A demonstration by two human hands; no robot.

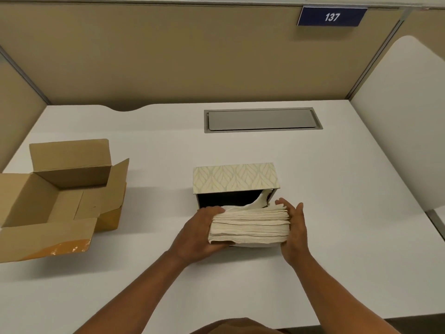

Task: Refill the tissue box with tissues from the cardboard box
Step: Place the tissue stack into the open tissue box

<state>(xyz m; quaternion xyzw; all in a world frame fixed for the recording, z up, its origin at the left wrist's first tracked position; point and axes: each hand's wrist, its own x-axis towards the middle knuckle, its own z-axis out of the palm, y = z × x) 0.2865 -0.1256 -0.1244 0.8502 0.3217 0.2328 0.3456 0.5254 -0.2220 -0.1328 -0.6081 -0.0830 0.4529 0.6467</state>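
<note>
- The tissue box (234, 180), cream with a leaf pattern, lies on its side at the middle of the white desk (337, 189), its dark open side facing near.
- A thick stack of cream tissues (250, 227) sits at that opening, 1 sheet curling up into the box.
- The left hand (199, 233) grips the stack's left end, fingers wrapped around it.
- The right hand (295, 231) presses flat against the right end, fingers straight.
- The cardboard box (57, 196) stands open at the far left, well apart.
</note>
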